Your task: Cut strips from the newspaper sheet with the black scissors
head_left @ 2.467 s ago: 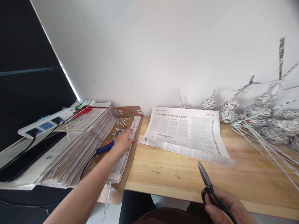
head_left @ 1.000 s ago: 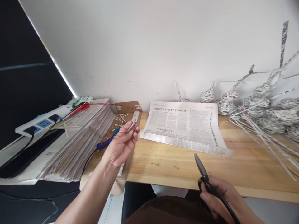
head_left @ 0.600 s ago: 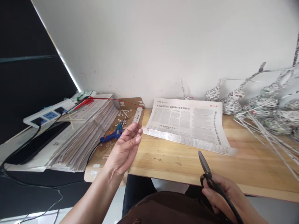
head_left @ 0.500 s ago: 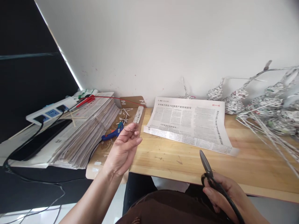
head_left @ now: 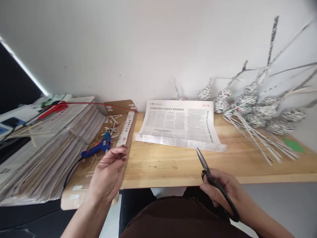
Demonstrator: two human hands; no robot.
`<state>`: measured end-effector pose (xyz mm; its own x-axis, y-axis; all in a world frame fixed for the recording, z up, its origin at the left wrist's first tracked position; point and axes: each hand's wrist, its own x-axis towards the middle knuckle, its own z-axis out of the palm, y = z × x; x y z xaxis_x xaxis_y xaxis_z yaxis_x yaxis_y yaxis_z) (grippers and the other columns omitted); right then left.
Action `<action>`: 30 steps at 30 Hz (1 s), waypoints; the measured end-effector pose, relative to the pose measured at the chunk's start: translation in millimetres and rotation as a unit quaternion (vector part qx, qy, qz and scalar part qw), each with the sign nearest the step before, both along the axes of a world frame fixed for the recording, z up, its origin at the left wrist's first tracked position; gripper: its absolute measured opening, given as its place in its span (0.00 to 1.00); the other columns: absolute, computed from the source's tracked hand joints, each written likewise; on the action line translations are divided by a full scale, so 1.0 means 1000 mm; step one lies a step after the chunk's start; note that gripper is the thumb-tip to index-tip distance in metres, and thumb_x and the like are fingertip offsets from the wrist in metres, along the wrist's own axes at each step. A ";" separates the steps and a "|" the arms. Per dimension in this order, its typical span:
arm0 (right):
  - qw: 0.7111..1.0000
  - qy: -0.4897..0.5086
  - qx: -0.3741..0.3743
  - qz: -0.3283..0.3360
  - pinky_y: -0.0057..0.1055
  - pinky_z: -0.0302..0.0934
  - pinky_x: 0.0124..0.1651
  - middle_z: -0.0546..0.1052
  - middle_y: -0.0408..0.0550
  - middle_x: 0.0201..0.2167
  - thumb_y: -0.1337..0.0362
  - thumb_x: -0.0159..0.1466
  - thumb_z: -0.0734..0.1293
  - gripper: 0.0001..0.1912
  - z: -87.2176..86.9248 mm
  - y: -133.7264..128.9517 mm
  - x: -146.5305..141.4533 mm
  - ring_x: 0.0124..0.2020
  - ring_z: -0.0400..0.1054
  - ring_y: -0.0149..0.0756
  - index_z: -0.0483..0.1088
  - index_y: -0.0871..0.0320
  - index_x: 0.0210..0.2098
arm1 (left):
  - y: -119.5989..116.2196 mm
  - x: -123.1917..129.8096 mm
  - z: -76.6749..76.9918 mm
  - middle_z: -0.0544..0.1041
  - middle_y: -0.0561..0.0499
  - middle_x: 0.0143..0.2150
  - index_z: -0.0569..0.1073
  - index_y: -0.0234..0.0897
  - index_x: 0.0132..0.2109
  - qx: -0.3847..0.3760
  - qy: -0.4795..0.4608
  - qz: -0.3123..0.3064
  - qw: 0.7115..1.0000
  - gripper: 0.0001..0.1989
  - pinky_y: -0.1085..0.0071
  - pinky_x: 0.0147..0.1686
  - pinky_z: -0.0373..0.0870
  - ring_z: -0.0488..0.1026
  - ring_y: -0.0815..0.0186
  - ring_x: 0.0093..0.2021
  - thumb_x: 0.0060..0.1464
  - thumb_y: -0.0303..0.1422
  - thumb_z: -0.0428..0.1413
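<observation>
My right hand (head_left: 226,188) grips a pair of black-handled scissors (head_left: 204,162) over the table's front edge. Their blades are together and point up and left, just below a newspaper sheet (head_left: 178,120). The sheet lies printed side up, with a narrow strip of newspaper (head_left: 170,140) along its front edge; I cannot tell whether this strip is separate or folded. My left hand (head_left: 107,175) hovers at the left of the table, fingers loosely bent, with nothing visible in it. Closest to its fingertips are a long white printed strip (head_left: 125,129) and a blue glue gun (head_left: 97,147).
A tall newspaper stack (head_left: 61,148) stands on the left, with a power strip (head_left: 12,120) on top. Paper scraps (head_left: 111,124) litter a brown board (head_left: 74,198). Woven paper gourd shapes (head_left: 221,100) and rolled paper sticks (head_left: 257,138) occupy the right of the wooden table (head_left: 153,168).
The view has turned to the right, so more of the gourd shapes and a green piece show. Both hands keep nearly the same pose, with the scissors still in the right.
</observation>
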<state>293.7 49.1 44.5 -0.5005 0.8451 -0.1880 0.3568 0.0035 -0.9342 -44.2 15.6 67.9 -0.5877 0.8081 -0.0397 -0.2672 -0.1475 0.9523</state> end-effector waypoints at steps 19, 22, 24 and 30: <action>0.833 -0.280 0.443 -0.175 0.32 0.62 0.36 0.80 0.49 0.38 0.61 0.64 0.66 0.05 0.006 0.070 0.066 0.37 0.73 0.42 0.71 0.54 0.39 | 0.077 0.067 -0.037 0.56 0.49 0.74 0.61 0.50 0.70 -0.125 0.719 -0.319 0.604 0.27 0.40 0.69 0.44 0.46 0.45 0.74 0.65 0.42 0.51; 0.842 -0.295 0.430 -0.135 0.32 0.61 0.34 0.79 0.48 0.35 0.61 0.64 0.66 0.05 0.000 0.081 0.064 0.35 0.73 0.42 0.72 0.54 0.37 | 0.076 0.064 -0.037 0.53 0.51 0.75 0.59 0.54 0.70 -0.129 0.709 -0.337 0.606 0.28 0.40 0.69 0.44 0.44 0.45 0.75 0.65 0.45 0.50; 0.852 -0.310 0.405 -0.118 0.32 0.60 0.33 0.79 0.47 0.32 0.60 0.64 0.66 0.05 -0.002 0.086 0.061 0.34 0.73 0.42 0.72 0.54 0.35 | 0.076 0.063 -0.036 0.53 0.51 0.76 0.58 0.55 0.70 -0.130 0.705 -0.340 0.608 0.29 0.41 0.69 0.44 0.43 0.45 0.75 0.65 0.46 0.50; 0.873 -0.352 0.299 -0.155 0.34 0.58 0.29 0.82 0.48 0.33 0.51 0.62 0.67 0.13 -0.001 0.100 0.054 0.32 0.75 0.48 0.75 0.52 0.38 | 0.075 0.063 -0.035 0.54 0.51 0.75 0.59 0.55 0.70 -0.120 0.718 -0.336 0.598 0.28 0.42 0.69 0.46 0.44 0.47 0.75 0.65 0.50 0.47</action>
<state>347.6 149.1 43.4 -0.1691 0.9717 0.1647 0.9126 0.2175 -0.3462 18.9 90.5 33.1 0.2992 0.9531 -0.0466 0.9287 -0.2797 0.2434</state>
